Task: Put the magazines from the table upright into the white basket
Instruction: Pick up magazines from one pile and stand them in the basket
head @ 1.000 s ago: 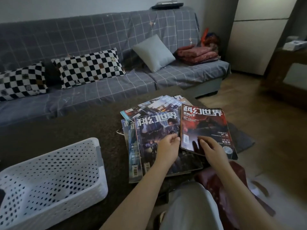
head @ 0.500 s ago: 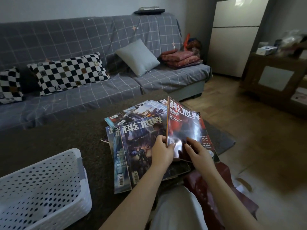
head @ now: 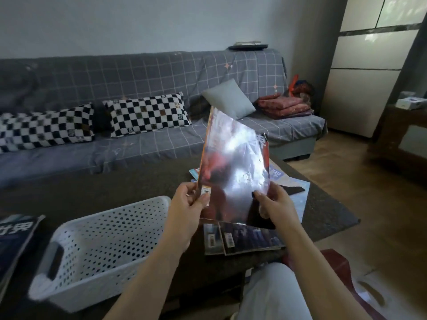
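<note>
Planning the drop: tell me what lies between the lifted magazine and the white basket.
Only the left hand at the magazine edge; the head view shows the basket rim just beyond.

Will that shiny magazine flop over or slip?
Probably floppy: the magazine is thin, and both the left hand and the right hand hold its lower edge. Its glossy, glaring cover may be slippery. Likely light.

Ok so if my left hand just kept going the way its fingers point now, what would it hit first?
Probably nothing new: the left hand already pinches the red magazine at its lower left edge, so that cover is first. The right hand lies beyond; depth is unclear.
</note>
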A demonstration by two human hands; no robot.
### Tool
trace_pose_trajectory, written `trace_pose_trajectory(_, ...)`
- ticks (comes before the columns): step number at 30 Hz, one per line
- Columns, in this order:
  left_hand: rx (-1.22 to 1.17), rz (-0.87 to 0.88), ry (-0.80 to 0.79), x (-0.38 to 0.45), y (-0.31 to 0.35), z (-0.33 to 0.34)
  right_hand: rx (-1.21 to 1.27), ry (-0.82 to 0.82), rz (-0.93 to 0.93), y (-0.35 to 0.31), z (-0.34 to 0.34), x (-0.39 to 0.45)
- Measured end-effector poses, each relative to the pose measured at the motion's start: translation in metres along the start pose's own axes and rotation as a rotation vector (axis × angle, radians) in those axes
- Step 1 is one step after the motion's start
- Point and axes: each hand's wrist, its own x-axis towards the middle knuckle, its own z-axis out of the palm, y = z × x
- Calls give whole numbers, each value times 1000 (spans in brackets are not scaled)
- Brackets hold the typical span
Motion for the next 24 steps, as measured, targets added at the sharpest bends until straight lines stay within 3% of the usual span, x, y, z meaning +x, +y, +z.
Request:
trace_pose_trajectory(4, -45, -15, 57, -9, 14, -58, 172, -31, 16, -24, 43, -7)
trace_pose_trajectory(8, -97, -66, 90, -12, 25, -119, 190, -169, -13, -48, 86, -15)
trace_pose_trajectory(13, -149, -108, 168, -8, 32, -182, 67, -289, -56, -68, 143, -26)
trace_pose_trajectory(18, 29, -126, 389, -12, 20, -217, 0, -368, -43, -59, 193, -33)
trace_pose_trajectory(24, 178, -280, 426, -18, -7, -232, -206, -473, 52, -23, 222, -35)
